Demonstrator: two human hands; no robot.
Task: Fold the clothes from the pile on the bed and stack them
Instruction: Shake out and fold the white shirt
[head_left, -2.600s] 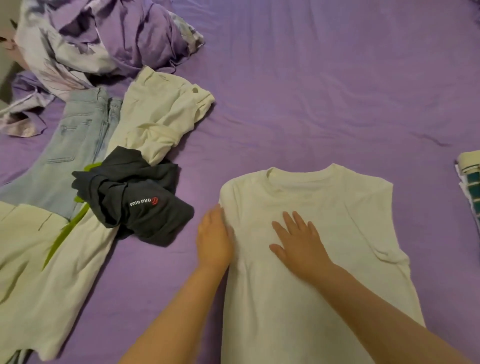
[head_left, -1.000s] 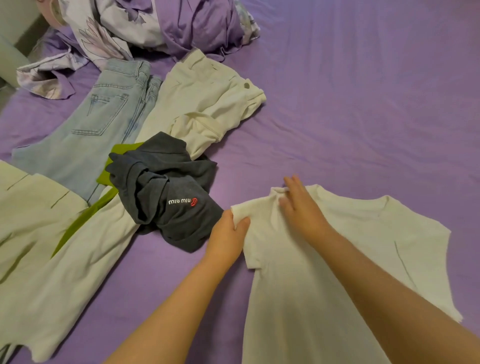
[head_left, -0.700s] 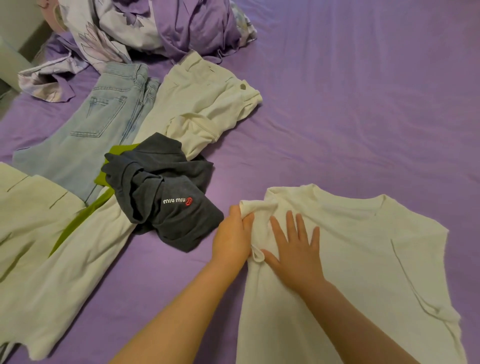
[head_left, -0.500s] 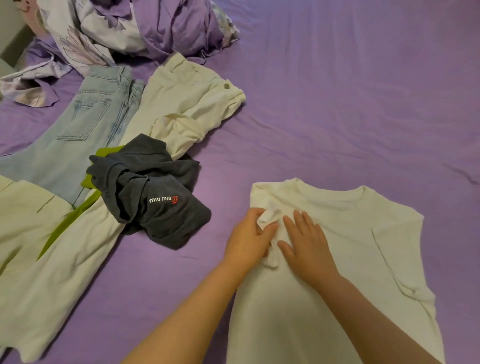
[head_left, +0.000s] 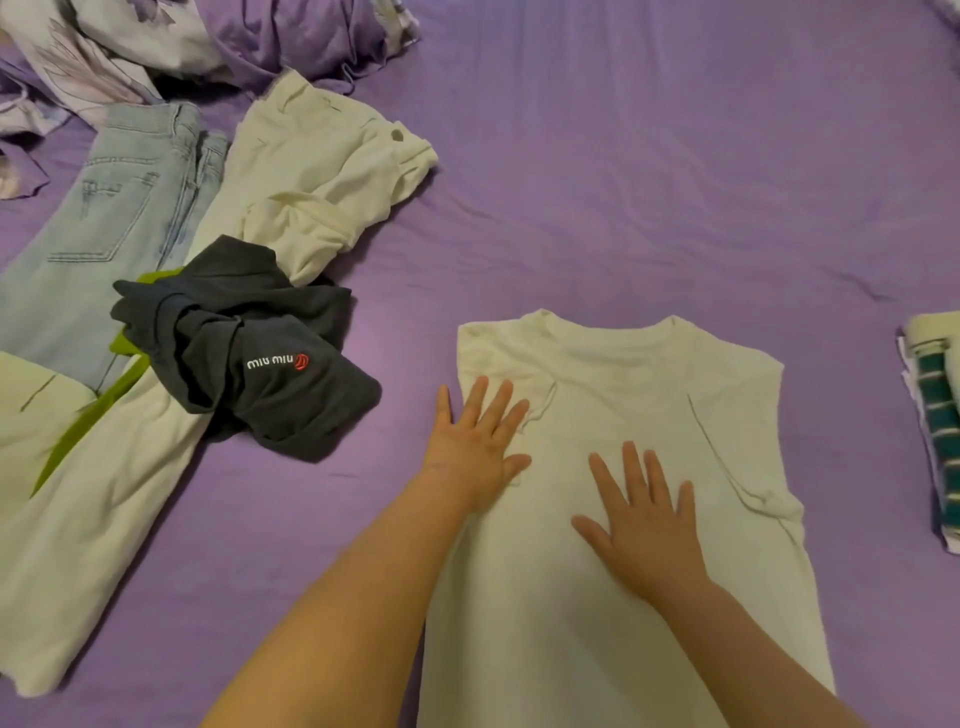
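Note:
A cream T-shirt (head_left: 628, 597) lies flat on the purple bed, neck away from me, both sleeves folded in over its body. My left hand (head_left: 475, 447) lies flat with straight fingers on the shirt's left edge, over the folded-in sleeve. My right hand (head_left: 641, 519) presses flat on the shirt's chest, fingers spread. To the left is the pile: a crumpled dark grey top (head_left: 249, 353) with a logo, cream trousers (head_left: 317, 176), light blue jeans (head_left: 98, 228), a green garment (head_left: 88, 426) and another cream piece (head_left: 88, 530).
A folded stack with a green-and-white striped item (head_left: 935, 431) sits at the right edge. A crumpled purple and floral duvet (head_left: 208, 36) fills the top left. The purple sheet (head_left: 675, 156) stretches beyond the shirt.
My left hand has let go of the shirt's left sleeve, which now lies folded in, and has flattened on it. My right hand slid down to the chest. The view shifted left.

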